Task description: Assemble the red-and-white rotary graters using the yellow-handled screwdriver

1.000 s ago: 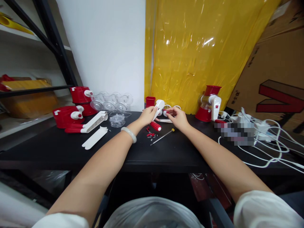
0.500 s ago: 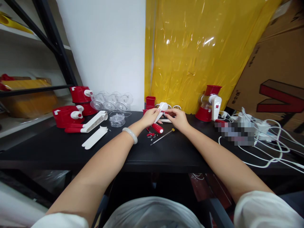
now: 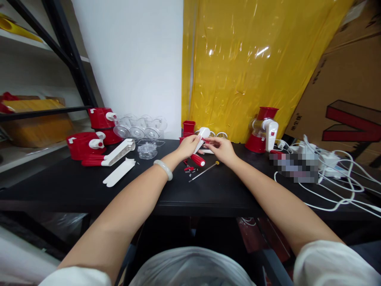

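Note:
My left hand (image 3: 188, 146) is closed around a white plastic crank handle part (image 3: 203, 133), which is tilted above the table. At its right side, my right hand (image 3: 222, 149) pinches a small red piece (image 3: 204, 140) against it; the fingers partly hide that piece. Below the hands lies a red grip (image 3: 197, 160). Several small screws and a red clip (image 3: 189, 169) are scattered nearby. A screwdriver (image 3: 204, 172) with a yellow end rests on the black table (image 3: 226, 194), slanting under my right hand.
To the left lie a white handle with a red grip (image 3: 119, 153), a white cover (image 3: 119, 172) and red drum bases (image 3: 85, 145). Clear plastic parts (image 3: 139, 127) stand at the back. An assembled red-and-white grater (image 3: 262, 131) and tangled white cables (image 3: 342, 174) occupy the right.
My right fingers have shifted slightly against the white handle part, and the small red piece sits a little differently. Everything else stays in place.

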A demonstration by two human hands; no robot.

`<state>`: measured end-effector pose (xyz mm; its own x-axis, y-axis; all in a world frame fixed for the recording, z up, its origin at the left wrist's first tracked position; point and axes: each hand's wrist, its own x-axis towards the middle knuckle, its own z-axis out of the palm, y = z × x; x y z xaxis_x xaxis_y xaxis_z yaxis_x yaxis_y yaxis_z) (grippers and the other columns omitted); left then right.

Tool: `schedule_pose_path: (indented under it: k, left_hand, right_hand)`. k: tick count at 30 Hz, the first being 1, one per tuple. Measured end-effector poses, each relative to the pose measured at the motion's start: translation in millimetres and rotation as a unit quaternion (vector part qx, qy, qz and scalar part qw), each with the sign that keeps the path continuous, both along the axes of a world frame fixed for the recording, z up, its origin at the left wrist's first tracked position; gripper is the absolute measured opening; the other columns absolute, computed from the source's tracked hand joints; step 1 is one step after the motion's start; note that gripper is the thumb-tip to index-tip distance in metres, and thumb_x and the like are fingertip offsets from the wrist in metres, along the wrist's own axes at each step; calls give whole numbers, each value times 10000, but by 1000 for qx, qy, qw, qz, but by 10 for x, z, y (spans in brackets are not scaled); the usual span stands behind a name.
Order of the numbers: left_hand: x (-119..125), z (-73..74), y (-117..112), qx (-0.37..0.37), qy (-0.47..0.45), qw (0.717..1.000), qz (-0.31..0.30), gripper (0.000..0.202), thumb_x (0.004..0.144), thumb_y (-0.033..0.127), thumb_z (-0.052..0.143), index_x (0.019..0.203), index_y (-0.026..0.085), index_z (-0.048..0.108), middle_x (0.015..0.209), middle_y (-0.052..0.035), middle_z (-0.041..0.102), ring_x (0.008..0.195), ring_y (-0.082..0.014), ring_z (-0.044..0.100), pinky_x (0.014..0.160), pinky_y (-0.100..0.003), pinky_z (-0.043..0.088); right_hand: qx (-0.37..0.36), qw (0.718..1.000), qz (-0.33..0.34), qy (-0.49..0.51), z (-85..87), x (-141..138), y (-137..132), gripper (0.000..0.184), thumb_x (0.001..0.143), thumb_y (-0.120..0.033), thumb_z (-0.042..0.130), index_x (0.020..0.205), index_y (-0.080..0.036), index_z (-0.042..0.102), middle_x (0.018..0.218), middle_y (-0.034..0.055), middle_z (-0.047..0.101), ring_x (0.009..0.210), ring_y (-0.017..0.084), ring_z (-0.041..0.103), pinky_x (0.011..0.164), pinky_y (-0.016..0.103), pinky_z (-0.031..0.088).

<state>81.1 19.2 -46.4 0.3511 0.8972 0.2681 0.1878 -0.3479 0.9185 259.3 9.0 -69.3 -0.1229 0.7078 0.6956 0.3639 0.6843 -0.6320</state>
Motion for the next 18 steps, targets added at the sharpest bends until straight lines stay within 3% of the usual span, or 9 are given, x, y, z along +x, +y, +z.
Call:
schedule_pose_path:
  k: [8,18]
  left_hand:
    - [23,-10,-1,-9,-12,1000,-17,282,989,384,395,995,139,535,922,-88,693,632,-155,701,508,-233,544]
    - [39,5,-57,-11,13,1000,-17,301,971,434,420,992,159,542,823,-52,693,635,-159,693,504,-234,529]
  right_hand:
    - [-63,994,48,70,27,-38,-39,403,711,-534,731,911,-200,631,783,50,703,719,193,715,763,381,606]
    - [-111,981,84,137,37,-72,-20,505,642,-604,754,879,-198,567,691,2,678,615,160,700,718,359,612]
